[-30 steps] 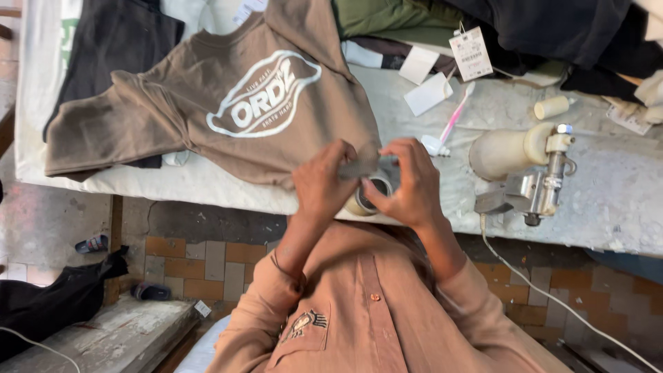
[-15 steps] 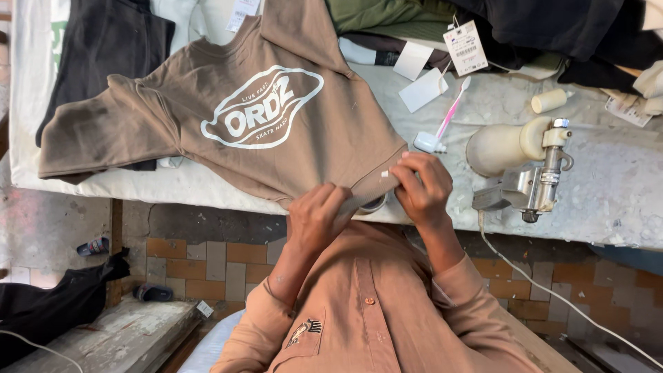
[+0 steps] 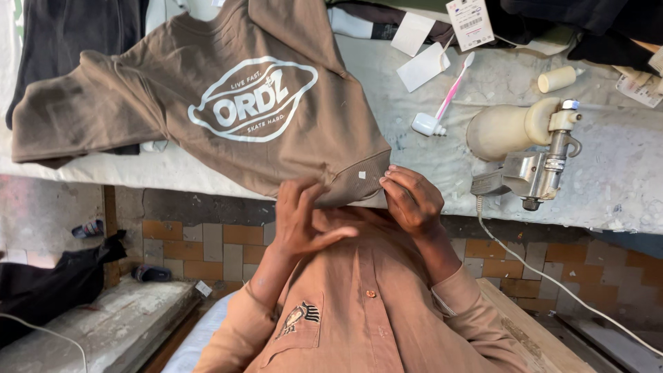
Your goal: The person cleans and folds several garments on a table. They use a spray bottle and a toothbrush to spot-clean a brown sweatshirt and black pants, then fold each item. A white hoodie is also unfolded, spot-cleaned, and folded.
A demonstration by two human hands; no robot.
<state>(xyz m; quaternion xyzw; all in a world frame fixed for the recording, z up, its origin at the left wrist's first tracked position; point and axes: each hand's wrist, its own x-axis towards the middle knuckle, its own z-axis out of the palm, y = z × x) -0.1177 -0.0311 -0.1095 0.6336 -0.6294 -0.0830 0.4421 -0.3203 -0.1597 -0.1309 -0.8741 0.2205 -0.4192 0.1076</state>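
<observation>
Brown cotton sweatshirt with a white oval chest print [image 3: 228,110] lay spread flat on the pale padded worktable [image 3: 621,186], its ribbed hem at the near edge, just in front of the person. Right hand [image 3: 413,200] pinched the hem's corner between curled fingertips, near a small white sticker [image 3: 362,175] on the ribbing. Left hand [image 3: 300,221] hovered just beside the hem, fingers spread loose, grasping nothing. To the right: cream-and-metal spotting gun [image 3: 528,148] with its trailing white cord [image 3: 552,276], a pink-handled toothbrush [image 3: 452,88], white paper tags [image 3: 423,65], all apart from the garment. Risk as I judged it: with only one corner pinched and the hem overhanging, a tug could drag the sweatshirt off the edge onto the dirty tiled floor; an elbow could snag the cord.
</observation>
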